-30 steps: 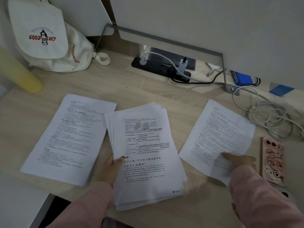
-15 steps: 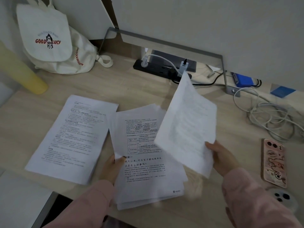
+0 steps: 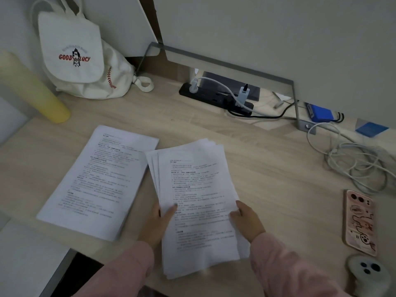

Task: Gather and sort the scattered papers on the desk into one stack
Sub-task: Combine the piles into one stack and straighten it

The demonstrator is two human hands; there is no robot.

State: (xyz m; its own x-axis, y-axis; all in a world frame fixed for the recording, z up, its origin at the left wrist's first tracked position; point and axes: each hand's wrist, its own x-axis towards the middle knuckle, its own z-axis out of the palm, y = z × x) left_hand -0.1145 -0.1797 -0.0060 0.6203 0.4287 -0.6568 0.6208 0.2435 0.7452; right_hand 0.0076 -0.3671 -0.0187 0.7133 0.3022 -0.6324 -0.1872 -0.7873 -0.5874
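Note:
A loosely fanned stack of printed papers [image 3: 197,189] lies in the middle of the wooden desk [image 3: 278,189]. My left hand [image 3: 157,224] grips the stack's left edge, thumb on top of the top sheet. My right hand [image 3: 246,219] holds the right edge of the top sheet, thumb lying on it. A second set of printed papers [image 3: 98,179] lies flat to the left, its right edge close to the stack, untouched by either hand.
A white canvas bag [image 3: 81,58] and a yellow cylinder [image 3: 32,91] stand at the back left. A black power strip [image 3: 216,99], a blue box [image 3: 320,113] and coiled white cables [image 3: 355,163] lie at the back right. A pink phone [image 3: 361,221] and a second phone [image 3: 368,273] lie at the right.
My right hand lifted the loose sheet from the right side of the desk, swung it left through the air and laid it on top of the middle stack. My left hand stayed on the stack.

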